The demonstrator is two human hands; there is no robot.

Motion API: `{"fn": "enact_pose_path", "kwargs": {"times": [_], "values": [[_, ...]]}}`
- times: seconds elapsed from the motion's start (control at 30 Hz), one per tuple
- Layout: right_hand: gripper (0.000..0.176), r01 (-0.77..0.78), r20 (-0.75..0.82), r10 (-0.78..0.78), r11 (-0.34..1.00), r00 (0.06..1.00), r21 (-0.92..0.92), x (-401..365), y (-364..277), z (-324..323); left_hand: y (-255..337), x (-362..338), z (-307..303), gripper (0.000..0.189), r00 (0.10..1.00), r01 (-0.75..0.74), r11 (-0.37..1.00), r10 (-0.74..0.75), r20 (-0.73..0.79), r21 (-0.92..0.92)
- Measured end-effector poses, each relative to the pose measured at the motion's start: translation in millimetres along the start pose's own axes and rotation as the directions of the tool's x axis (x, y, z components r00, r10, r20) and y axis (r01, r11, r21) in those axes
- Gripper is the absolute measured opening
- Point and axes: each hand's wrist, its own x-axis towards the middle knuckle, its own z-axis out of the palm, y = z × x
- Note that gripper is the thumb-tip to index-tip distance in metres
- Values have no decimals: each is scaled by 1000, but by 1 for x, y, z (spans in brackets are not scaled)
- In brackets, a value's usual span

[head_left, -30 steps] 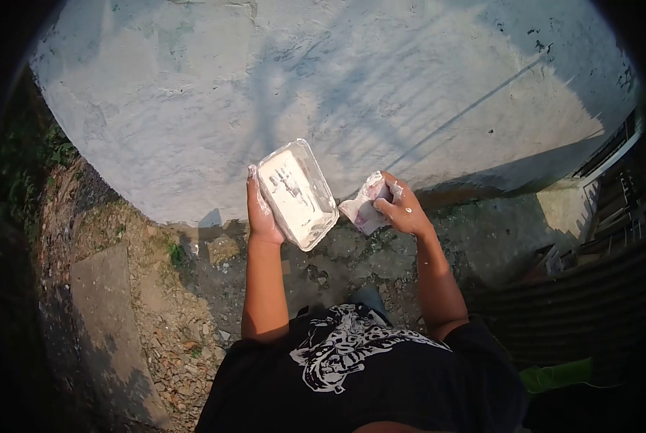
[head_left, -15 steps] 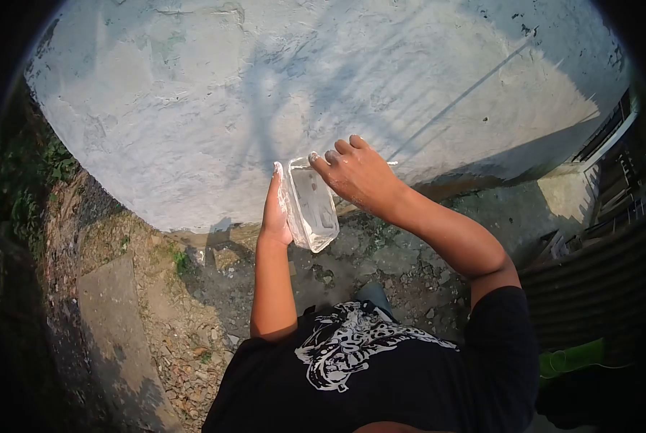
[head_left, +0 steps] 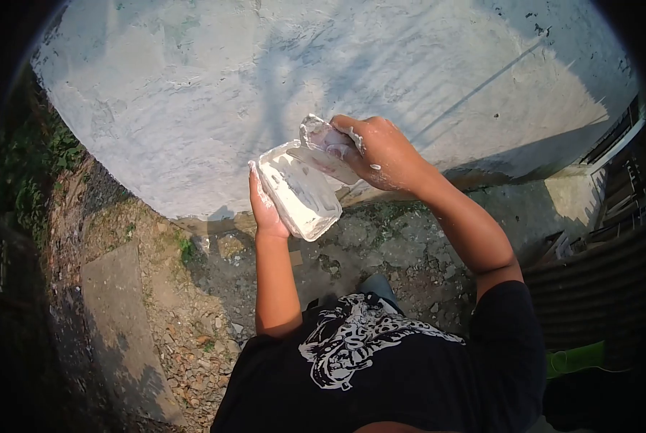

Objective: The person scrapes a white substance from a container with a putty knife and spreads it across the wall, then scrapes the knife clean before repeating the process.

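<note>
Right fingers [head_left: 346, 124], one scraper [head_left: 321, 137]; left [head_left: 268, 215], one tub [head_left: 293, 193].

The wall [head_left: 193, 94] looks matt and rough, its pale coat uneven and ridged. The tub [head_left: 305, 191] looks like clear plastic, smeared with matt white paste [head_left: 283, 189]. At near right, the dark sheeting [head_left: 590, 289] looks ribbed, and the black shirt [head_left: 409, 368] is matt cloth with a pale print.
</note>
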Motion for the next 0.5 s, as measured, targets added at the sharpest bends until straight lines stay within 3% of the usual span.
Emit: {"fn": "enact_pose_path", "kwargs": {"times": [0.03,0.07,0.1,0.13,0.2,0.23,0.33,0.4,0.43,0.47,0.5], "values": [[27,-115,-26,126,955,992,272,-1,-1,-8,3,-4,-1,72,1000,-10,999,11,28,-34],[27,-101,-25,111,958,993,268,-2,0,-4,5,-7,-1,72,998,-21,997,25,57,-69],[27,-81,-111,190,777,975,625,-4,3,7,4,-9,4,72,997,-70,996,71,20,-52],[27,-7,-151,297,473,943,881,-5,9,18,3,-9,0,72,996,-81,995,82,19,-54],[26,45,-201,288,469,936,882,-7,20,38,-1,-8,-12,70,988,-154,987,154,-10,-36],[30,63,-254,323,501,912,863,-9,21,46,-1,-10,-8,56,986,-165,984,165,-9,-72],[28,77,-297,352,523,888,849,-19,11,50,-4,-8,-11,57,988,-143,985,147,43,-94],[20,156,-366,199,651,909,742,-25,19,61,-9,-7,-9,57,986,-166,984,166,-8,-67],[18,59,-268,261,606,927,794,-27,15,58,-12,-7,-7,57,981,-187,982,184,-59,-42],[18,57,-267,265,603,927,796,-25,18,64,-13,-8,-6,57,982,-184,982,181,-62,-40],[18,138,-279,269,446,922,885,-21,21,70,-15,-9,-5,57,984,-172,982,168,-55,-73]]}}
